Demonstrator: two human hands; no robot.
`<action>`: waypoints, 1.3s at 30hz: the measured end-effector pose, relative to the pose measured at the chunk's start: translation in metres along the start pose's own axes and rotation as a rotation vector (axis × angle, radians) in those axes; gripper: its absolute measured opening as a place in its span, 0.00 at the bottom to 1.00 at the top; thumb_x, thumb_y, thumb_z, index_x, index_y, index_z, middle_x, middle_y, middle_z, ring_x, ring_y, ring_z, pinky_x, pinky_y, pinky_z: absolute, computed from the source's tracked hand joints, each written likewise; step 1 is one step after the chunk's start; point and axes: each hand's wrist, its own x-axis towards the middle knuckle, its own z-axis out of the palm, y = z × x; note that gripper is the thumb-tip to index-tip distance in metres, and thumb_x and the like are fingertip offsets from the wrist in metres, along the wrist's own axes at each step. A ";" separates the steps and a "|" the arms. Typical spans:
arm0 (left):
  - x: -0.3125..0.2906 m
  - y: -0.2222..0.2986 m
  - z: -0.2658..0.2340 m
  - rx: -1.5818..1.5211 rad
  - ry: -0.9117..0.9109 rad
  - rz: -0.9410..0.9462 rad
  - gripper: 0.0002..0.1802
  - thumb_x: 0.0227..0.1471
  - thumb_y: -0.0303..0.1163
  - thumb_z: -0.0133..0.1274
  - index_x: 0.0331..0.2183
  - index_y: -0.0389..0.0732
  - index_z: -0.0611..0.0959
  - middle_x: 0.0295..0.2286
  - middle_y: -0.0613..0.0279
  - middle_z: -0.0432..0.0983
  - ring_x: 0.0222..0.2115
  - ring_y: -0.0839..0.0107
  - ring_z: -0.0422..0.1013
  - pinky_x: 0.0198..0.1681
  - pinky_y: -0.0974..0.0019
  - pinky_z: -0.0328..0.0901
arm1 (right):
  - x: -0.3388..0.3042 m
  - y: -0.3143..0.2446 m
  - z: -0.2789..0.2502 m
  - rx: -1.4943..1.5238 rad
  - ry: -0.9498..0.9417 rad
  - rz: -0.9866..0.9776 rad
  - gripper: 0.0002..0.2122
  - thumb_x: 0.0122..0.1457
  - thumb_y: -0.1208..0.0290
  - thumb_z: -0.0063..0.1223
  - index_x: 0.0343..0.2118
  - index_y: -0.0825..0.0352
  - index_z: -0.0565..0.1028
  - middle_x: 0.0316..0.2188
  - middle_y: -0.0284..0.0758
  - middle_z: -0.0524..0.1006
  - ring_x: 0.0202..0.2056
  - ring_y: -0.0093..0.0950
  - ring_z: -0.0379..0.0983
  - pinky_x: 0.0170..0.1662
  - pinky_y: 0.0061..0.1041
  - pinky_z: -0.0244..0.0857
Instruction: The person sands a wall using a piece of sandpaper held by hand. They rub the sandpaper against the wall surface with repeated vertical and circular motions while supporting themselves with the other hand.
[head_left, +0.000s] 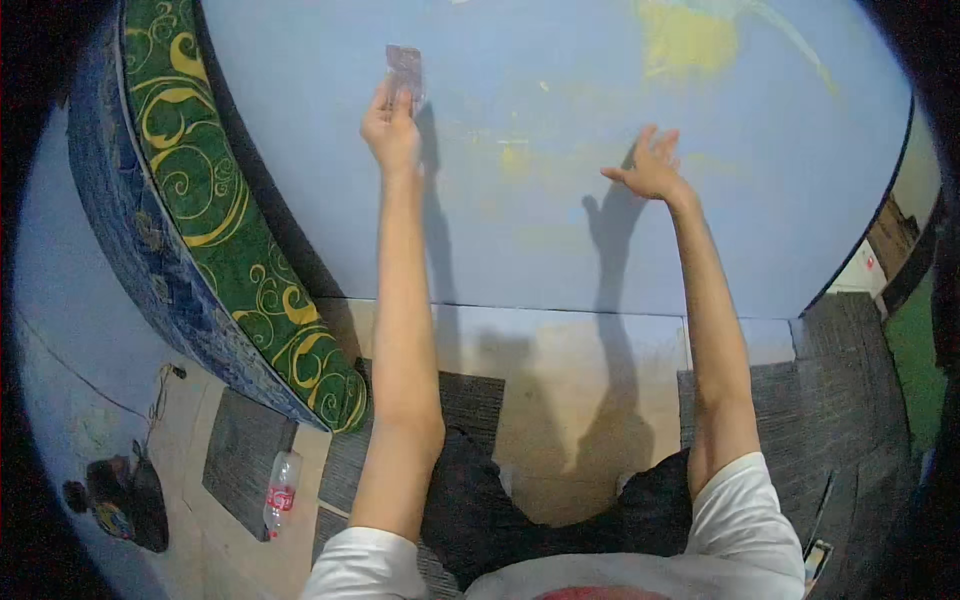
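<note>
Here the left hand (392,132) gripped a brown card (405,65), long axis nearly upright, free end pointing up the blue wall (530,240); the right hand (652,172) had its fingers spread

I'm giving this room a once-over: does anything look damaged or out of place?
Yes: the blue surface has a ragged yellow patch at upper right, unlike its surroundings; stain or damage, I can't tell. A plastic bottle lies loose on the floor, lower left.
</note>
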 end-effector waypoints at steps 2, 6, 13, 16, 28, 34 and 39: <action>0.002 0.044 -0.006 0.210 -0.052 0.163 0.25 0.62 0.21 0.55 0.60 0.26 0.74 0.45 0.53 0.82 0.43 0.70 0.79 0.48 0.69 0.73 | -0.004 -0.026 -0.021 0.048 -0.053 -0.155 0.58 0.56 0.37 0.62 0.72 0.79 0.43 0.68 0.78 0.30 0.70 0.75 0.23 0.67 0.74 0.34; -0.010 0.074 0.000 -0.041 -0.291 -0.096 0.22 0.63 0.26 0.56 0.57 0.27 0.78 0.45 0.51 0.82 0.45 0.67 0.78 0.53 0.62 0.73 | -0.026 -0.073 -0.059 0.421 0.113 -0.379 0.41 0.62 0.40 0.59 0.67 0.71 0.65 0.64 0.58 0.68 0.64 0.51 0.67 0.68 0.45 0.59; -0.045 0.052 0.039 0.586 -0.759 -0.102 0.17 0.65 0.26 0.52 0.54 0.40 0.84 0.43 0.58 0.84 0.42 0.69 0.78 0.52 0.65 0.70 | -0.038 -0.120 -0.073 1.055 0.082 -0.589 0.30 0.62 0.58 0.65 0.62 0.71 0.72 0.52 0.44 0.82 0.55 0.31 0.77 0.61 0.34 0.68; -0.048 0.033 0.047 0.572 -0.731 -0.084 0.16 0.64 0.25 0.52 0.52 0.40 0.84 0.42 0.54 0.85 0.42 0.69 0.78 0.51 0.64 0.71 | -0.031 -0.114 -0.065 0.948 0.118 -0.552 0.28 0.61 0.62 0.66 0.60 0.71 0.75 0.50 0.44 0.83 0.52 0.30 0.79 0.58 0.33 0.71; -0.035 -0.013 0.036 0.620 -0.598 0.104 0.30 0.59 0.36 0.63 0.62 0.49 0.77 0.59 0.48 0.71 0.62 0.53 0.66 0.66 0.48 0.62 | -0.012 -0.101 -0.043 0.670 0.521 -0.557 0.16 0.60 0.75 0.64 0.52 0.62 0.84 0.46 0.42 0.85 0.43 0.31 0.85 0.50 0.29 0.77; -0.033 -0.060 0.013 1.066 -0.387 0.326 0.58 0.51 0.34 0.70 0.73 0.63 0.52 0.73 0.50 0.34 0.73 0.42 0.36 0.72 0.31 0.44 | 0.010 -0.088 -0.025 0.336 1.099 -0.506 0.24 0.55 0.85 0.61 0.54 0.56 0.82 0.52 0.38 0.82 0.51 0.29 0.82 0.51 0.31 0.78; -0.039 -0.090 0.025 0.950 -0.421 0.312 0.66 0.43 0.27 0.73 0.73 0.62 0.49 0.73 0.50 0.25 0.72 0.36 0.30 0.70 0.24 0.41 | 0.019 -0.096 0.030 0.125 0.844 -0.696 0.28 0.51 0.87 0.59 0.54 0.52 0.82 0.53 0.33 0.82 0.56 0.32 0.79 0.51 0.29 0.78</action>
